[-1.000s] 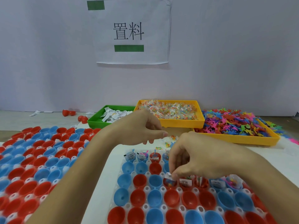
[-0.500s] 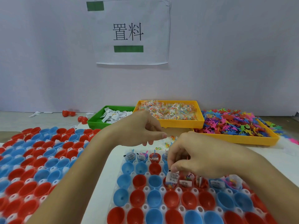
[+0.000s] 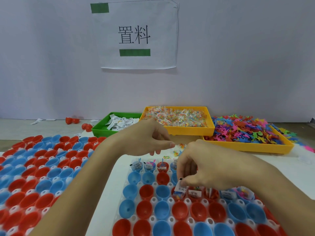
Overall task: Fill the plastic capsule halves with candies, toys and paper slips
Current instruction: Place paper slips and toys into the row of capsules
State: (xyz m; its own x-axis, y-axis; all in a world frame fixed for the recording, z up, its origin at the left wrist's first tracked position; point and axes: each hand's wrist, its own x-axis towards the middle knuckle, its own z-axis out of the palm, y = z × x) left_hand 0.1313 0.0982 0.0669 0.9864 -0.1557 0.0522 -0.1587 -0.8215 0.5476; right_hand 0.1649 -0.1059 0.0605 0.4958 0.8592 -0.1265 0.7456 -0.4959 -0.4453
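Paper slip [image 3: 180, 186] sits lower centre-right, pinched by right hand [image 3: 202, 169] over a red capsule half [image 3: 178, 195] in the white tray [image 3: 154, 200]. Left hand [image 3: 150, 137], mid-frame, fingers curled; can't tell what it holds. Green bin [image 3: 102, 131], candy bin [image 3: 187, 130] behind.

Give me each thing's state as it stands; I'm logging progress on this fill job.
Right hand: pinching a paper slip into a red capsule half.
Left hand: raised, fingers curled; contents hidden.
Green tray: holds slips.
Middle yellow tray: full of candy packets.
Right yellow tray: heaped with toys.
Front capsule rows: empty.
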